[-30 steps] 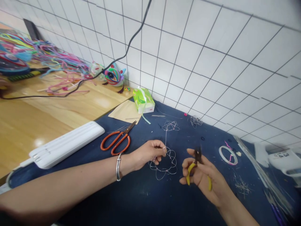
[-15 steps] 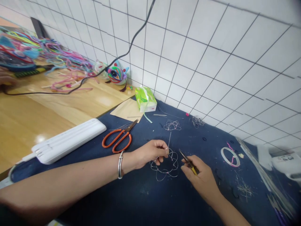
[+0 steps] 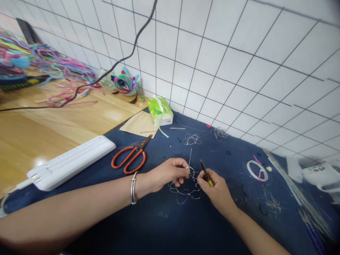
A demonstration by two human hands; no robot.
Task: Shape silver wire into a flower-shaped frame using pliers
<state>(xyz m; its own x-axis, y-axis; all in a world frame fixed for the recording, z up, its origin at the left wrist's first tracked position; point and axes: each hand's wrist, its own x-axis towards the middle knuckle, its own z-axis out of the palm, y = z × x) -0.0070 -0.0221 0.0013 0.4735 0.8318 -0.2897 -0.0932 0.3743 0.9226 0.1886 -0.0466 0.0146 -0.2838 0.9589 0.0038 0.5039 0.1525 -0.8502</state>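
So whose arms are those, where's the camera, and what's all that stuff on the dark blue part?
No machine here: those are a person's own two bare arms. The camera sits on their head, so you look forward and down, nearly as they do. Every picture comes from that one camera.

The left hand pinches a looped wire shape with tiny pinkish dots on it. The right hand holds a dark-tipped tool with some yellow on it, probably pliers.

On the dark blue surface lie scissors with orange handles, another bundle of bent wire, a green-and-white packet and a white ring.
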